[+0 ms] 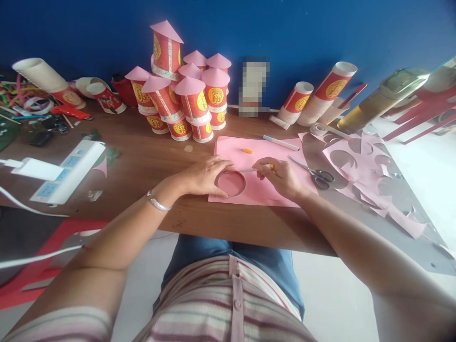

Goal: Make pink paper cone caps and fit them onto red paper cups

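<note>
A sheet of pink paper (263, 190) lies on the wooden table in front of me. On its left part sits a thin round ring (244, 183), pink paper showing through its middle. My left hand (204, 175) grips the ring from the left, thumb at the near edge and fingers at the far edge. My right hand (280, 176) pinches a white marker (245, 169) with an orange end. The marker's tip points left to the ring's far edge; whether it touches the paper I cannot tell. An orange cap (247, 150) lies on the sheet.
A blue-and-white marker (281, 143) and scissors (322, 179) lie by the sheet. Pink paper offcuts (359, 171) spread at right. Red paper cups with pink cone roofs (192, 102) stand stacked behind. Stacked cups (329, 92) lean at back right; a power strip (67, 171) lies left.
</note>
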A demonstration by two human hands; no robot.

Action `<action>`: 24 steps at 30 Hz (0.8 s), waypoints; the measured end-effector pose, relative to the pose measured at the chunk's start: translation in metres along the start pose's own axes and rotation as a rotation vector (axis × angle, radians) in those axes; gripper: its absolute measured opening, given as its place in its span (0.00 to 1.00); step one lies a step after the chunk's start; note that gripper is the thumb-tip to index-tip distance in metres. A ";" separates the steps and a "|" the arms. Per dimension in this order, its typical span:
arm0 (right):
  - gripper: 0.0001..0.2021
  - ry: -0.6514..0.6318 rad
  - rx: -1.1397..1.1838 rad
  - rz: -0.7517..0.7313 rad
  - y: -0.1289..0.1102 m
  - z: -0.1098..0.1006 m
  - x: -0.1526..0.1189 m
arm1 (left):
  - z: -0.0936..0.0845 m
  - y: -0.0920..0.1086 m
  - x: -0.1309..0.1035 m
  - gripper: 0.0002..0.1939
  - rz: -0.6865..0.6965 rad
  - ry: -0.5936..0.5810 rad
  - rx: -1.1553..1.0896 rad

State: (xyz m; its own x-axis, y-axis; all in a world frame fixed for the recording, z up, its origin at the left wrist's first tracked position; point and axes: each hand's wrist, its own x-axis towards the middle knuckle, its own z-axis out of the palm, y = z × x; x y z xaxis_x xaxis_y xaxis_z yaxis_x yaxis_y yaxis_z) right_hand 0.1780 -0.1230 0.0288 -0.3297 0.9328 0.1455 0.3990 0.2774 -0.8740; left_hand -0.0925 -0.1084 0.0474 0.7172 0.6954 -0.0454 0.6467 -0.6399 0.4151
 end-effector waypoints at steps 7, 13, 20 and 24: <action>0.13 0.035 -0.276 -0.152 -0.009 -0.001 -0.030 | 0.000 0.001 0.001 0.36 0.021 0.001 -0.029; 0.06 0.128 -0.547 -0.459 -0.013 0.014 -0.058 | 0.002 -0.002 0.001 0.37 0.010 -0.016 -0.048; 0.03 0.175 -0.765 -0.628 -0.027 0.038 -0.083 | 0.006 -0.005 0.001 0.38 0.005 0.004 -0.058; 0.03 0.169 -0.827 -0.647 -0.035 0.049 -0.092 | 0.005 -0.003 0.001 0.38 0.008 0.008 -0.060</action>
State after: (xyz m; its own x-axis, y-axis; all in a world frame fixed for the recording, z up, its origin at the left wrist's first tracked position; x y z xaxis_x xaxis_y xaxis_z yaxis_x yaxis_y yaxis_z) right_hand 0.1527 -0.2299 0.0235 -0.5894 0.5537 0.5883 0.6685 0.7432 -0.0297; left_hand -0.0930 -0.1075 0.0413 0.7202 0.6930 -0.0341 0.6236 -0.6250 0.4696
